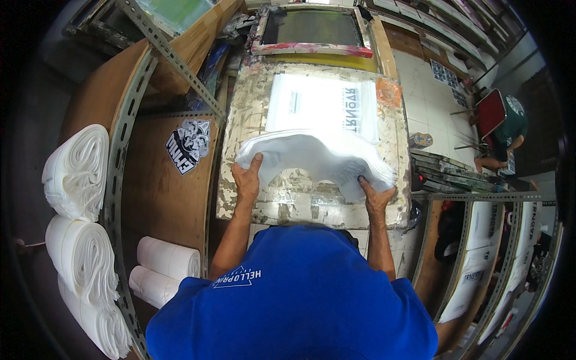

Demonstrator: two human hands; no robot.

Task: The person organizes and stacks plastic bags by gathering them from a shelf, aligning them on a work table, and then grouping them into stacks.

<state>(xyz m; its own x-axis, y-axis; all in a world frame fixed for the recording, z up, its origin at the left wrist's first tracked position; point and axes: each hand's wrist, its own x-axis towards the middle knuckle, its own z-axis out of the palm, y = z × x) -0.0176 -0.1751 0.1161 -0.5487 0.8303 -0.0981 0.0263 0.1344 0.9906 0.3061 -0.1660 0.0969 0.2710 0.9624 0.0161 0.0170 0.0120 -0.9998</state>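
Between my two hands a stack of thin white printed sheets [312, 144] bows upward over the worn table. My left hand [246, 179] grips its left end, thumb on top and fingers underneath. At the right end, my right hand [377, 193] holds the stack the same way, thumb pressed on the upper face. Just beyond lies a flat pile of white printed sheets [318, 99], whose near edge is hidden by the stack I hold. Whether the sheets are plastic or paper I cannot tell.
A framed printing screen [318, 30] lies at the table's [288, 210] far end. Orange plastic [389, 93] rests by the right edge. White rolls [81, 174] fill the left shelves; more printed sheets [474, 258] sit on the right racks. A person [515, 129] sits near a red chair [489, 113].
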